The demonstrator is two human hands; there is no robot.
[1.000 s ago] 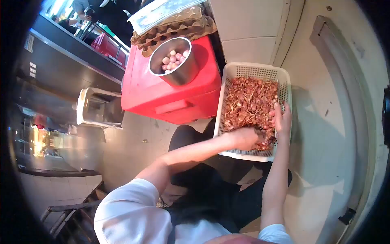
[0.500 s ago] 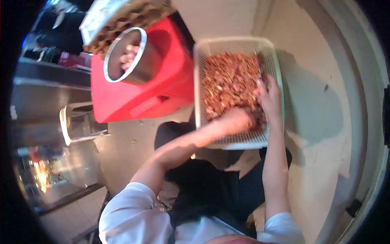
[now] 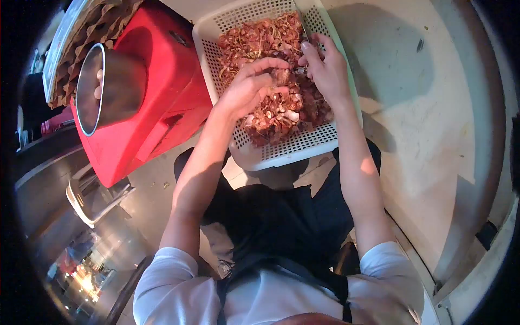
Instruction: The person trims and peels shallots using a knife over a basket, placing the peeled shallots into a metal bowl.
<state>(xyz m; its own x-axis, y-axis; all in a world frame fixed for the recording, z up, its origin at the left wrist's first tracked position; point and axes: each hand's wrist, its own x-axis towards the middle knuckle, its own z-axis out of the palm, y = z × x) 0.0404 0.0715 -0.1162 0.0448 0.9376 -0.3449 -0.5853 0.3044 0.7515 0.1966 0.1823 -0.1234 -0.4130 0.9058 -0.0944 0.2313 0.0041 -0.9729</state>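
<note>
A white perforated plastic basket (image 3: 271, 157) holds a heap of reddish-brown papery skins and stringy bits (image 3: 260, 40), like shallot or garlic peelings. My left hand (image 3: 252, 89) is over the middle of the heap, fingers curved and apart, touching the loose skins. Whether a small piece lies between its fingers is hard to make out. At the basket's right side, my right hand (image 3: 327, 67) is closed round a knife (image 3: 299, 19), its thin blade pointing away from me. A few pale pieces show among the peelings near my left hand.
Left of the basket stands a red plastic box (image 3: 162, 70) with a metal pot (image 3: 122, 86) on it, tilted in view, with small pale bulbs inside. Cardboard egg trays (image 3: 86, 49) sit behind. A white-framed stool (image 3: 81, 203) is farther left; a pale wall is on the right.
The view has shifted, so the basket appears higher and farther left. My left hand has come up from the basket's near right corner to mid-heap, its fingers now spread. My right hand keeps the knife.
</note>
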